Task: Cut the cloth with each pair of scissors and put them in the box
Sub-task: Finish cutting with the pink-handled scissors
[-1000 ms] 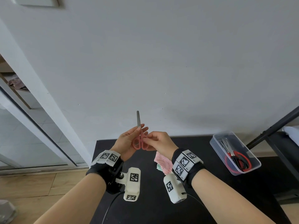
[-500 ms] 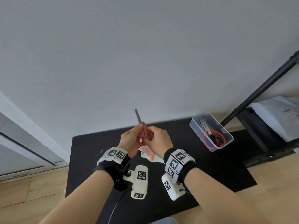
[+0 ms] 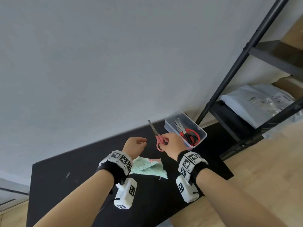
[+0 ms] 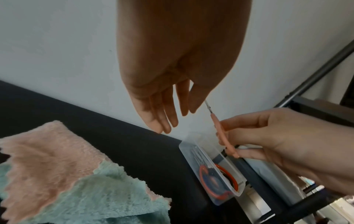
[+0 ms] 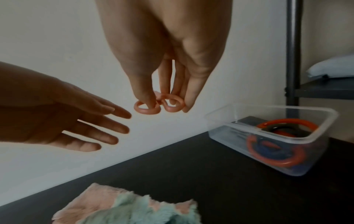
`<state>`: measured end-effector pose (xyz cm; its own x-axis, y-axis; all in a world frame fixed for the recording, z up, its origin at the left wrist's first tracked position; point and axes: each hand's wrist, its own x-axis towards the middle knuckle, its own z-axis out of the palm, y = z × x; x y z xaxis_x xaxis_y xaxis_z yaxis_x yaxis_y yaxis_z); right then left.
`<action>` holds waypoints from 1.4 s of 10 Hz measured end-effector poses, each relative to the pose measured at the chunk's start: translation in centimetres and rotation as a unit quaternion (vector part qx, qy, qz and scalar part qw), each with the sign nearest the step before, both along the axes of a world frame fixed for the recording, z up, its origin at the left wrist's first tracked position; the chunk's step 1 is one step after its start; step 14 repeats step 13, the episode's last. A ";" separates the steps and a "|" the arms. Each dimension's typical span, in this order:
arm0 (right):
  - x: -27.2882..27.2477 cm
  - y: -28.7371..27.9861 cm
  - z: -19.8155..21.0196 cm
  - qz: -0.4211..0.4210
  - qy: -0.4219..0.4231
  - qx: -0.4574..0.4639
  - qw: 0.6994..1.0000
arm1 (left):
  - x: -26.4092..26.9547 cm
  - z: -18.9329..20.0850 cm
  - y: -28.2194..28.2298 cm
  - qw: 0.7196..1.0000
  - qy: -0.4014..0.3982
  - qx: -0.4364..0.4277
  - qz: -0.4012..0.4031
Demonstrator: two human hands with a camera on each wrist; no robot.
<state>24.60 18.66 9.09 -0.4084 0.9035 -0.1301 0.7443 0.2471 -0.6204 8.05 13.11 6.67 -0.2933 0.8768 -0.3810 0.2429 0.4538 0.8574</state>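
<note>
A black mat (image 3: 82,177) covered a surface set against a plain grey wall (image 3: 98,63), with wood floor (image 3: 254,161) showing to the right of the hands and a black metal shelf (image 3: 229,82) standing beyond the right hand, a wrapped pale parcel (image 3: 255,104) on one of its levels.

The right hand (image 3: 172,143) was raised above the mat, its fingers curled round the loops of the pink scissors (image 3: 158,136), blades closed and pointing up and away toward the wall. The left hand (image 3: 134,145) hovered just beside it, fingers straight and relaxed, holding nothing and apart from the scissors.

A clear box (image 3: 185,131) sat on the mat just beyond the right hand, near the shelf, with red and black scissors (image 3: 190,135) already inside. A pink and green cloth (image 3: 147,167) lay on the mat below and between the wrists.

The head view alone showed the full blades. The right wrist view showed the fingertips (image 5: 145,97) pinching the two pink loops, blades hidden. The left wrist view showed the scissors side-on and the cloth's jagged edge (image 4: 47,166).
</note>
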 end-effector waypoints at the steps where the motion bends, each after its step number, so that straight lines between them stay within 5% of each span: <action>1: 2.9 2.0 0.2 -0.005 0.000 0.003 1.000 | 2.2 -0.5 2.2 0.999 0.034 -0.024 -0.035; 6: 12.2 12.3 -4.3 -0.007 -0.098 -0.042 0.994 | 10.9 -3.7 11.1 0.972 0.164 -0.116 -0.119; 9: 12.0 15.1 -6.0 0.014 -0.192 -0.027 0.981 | 12.6 -4.8 12.6 0.966 0.169 -0.160 -0.111; 14: 11.4 16.1 -6.4 0.019 -0.224 -0.045 0.973 | 11.6 -3.9 12.6 0.961 0.200 -0.152 -0.114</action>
